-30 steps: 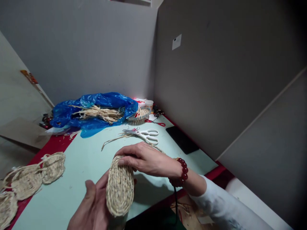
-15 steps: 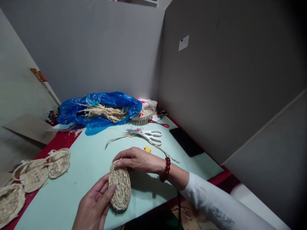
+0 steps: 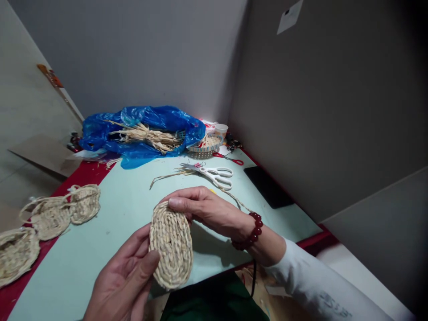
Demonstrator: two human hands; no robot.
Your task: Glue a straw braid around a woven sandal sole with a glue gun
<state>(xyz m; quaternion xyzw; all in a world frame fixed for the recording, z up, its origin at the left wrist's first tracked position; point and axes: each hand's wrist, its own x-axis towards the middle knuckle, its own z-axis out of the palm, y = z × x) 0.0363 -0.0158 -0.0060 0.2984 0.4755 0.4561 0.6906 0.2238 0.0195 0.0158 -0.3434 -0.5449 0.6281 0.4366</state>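
An oval mat of coiled, braided straw (image 3: 172, 247) is held up between both hands above the near table edge, its flat face toward me. My left hand (image 3: 125, 272) grips its left side, thumb on the front and fingers behind. At the top end, my right hand (image 3: 203, 207) pinches the rim with the thumb in front; its other fingers are mostly hidden behind the mat. A red bead bracelet (image 3: 254, 232) circles the right wrist. Just beyond the right hand lie white-handled scissors (image 3: 214, 174) and a thin straw braid (image 3: 234, 198).
A blue plastic bag (image 3: 140, 116) with a straw bundle (image 3: 150, 136) sits at the back. Beside it stand a small woven basket (image 3: 203, 149), a paper cup (image 3: 221, 129) and red scissors (image 3: 230, 158). Several woven straw pieces (image 3: 51, 218) line the left edge. A black tablet-like slab (image 3: 267, 185) lies right.
The straw mat and both hands now appear closer and larger, with the mat's face turned more fully toward me. My view has tipped downward. Both hands keep their hold.
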